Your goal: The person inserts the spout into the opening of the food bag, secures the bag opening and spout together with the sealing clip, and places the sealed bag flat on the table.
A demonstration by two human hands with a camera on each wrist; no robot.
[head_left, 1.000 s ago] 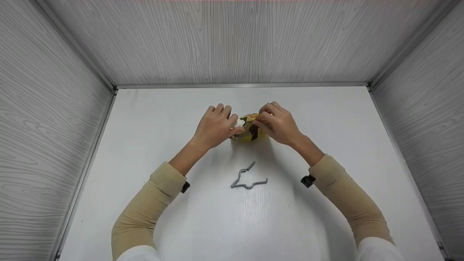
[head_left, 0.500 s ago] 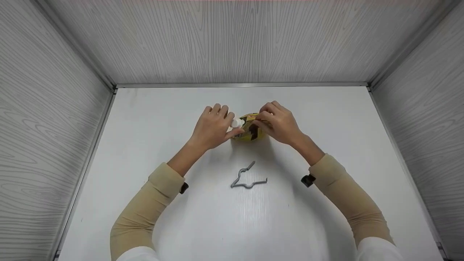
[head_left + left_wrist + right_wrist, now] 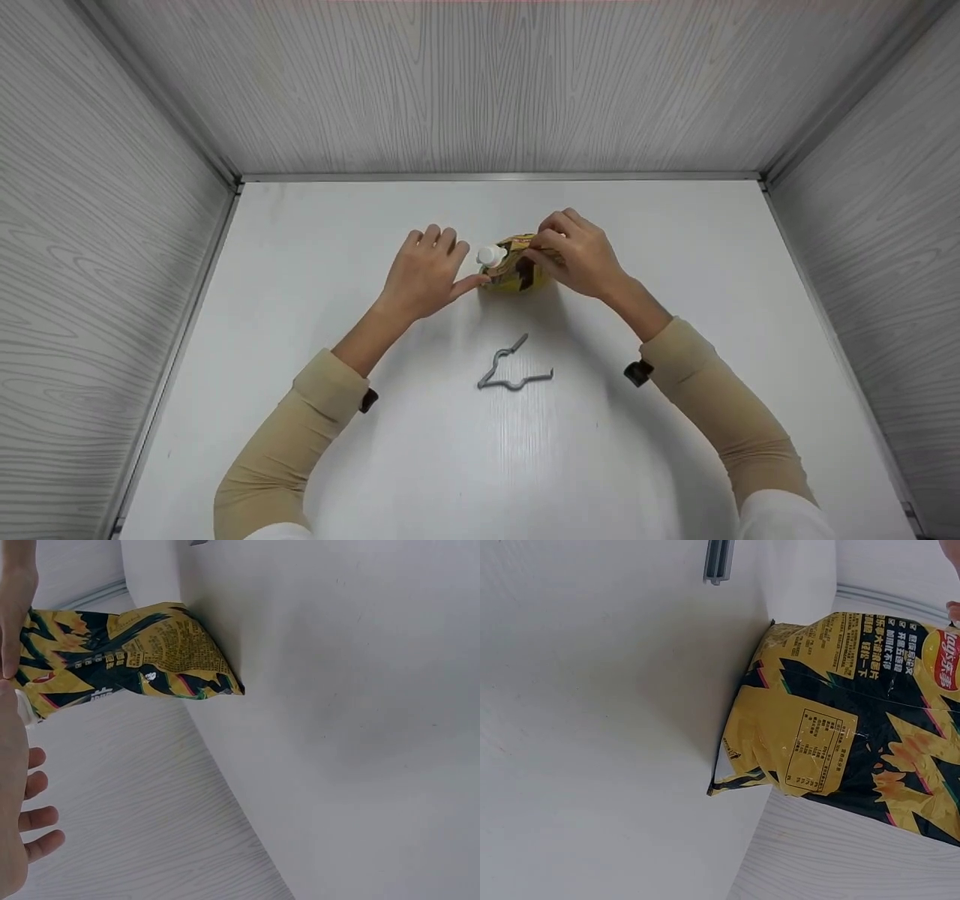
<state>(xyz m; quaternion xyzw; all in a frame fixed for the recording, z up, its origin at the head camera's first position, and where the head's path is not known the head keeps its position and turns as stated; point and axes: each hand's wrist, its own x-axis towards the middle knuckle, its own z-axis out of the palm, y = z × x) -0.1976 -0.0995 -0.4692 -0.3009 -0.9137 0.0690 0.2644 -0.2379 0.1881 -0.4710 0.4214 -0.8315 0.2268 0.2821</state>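
White table (image 3: 375, 465) inside a grey wood-grain enclosure is carrying the whole arrangement, with both tan-sleeved forearms reaching forward from the near edge. Nearest the viewer, short of both sets of fingers, a grey bent metal clip (image 3: 514, 367) is lying flat on the table, touched by neither hand. Beyond it, the left hand (image 3: 424, 271) is drawing back to the left: over the last second it has slid away from the white clip (image 3: 491, 256) at the bag's top, where its fingers were closed a second ago. Its fingers are now released and spread, only the thumb tip pointing toward the yellow-and-black chip bag (image 3: 517, 268), which is standing just beside that thumb; whether the thumb is touching the bag cannot be told. The white clip is staying seated on the bag's top edge, left of the right hand's fingers. The right hand (image 3: 577, 253) is keeping its place, its fingers curled and pinching the bag's folded top. Judged from this, the left hand's work at the white clip appears finished, while the right hand alone is steadying the bag.
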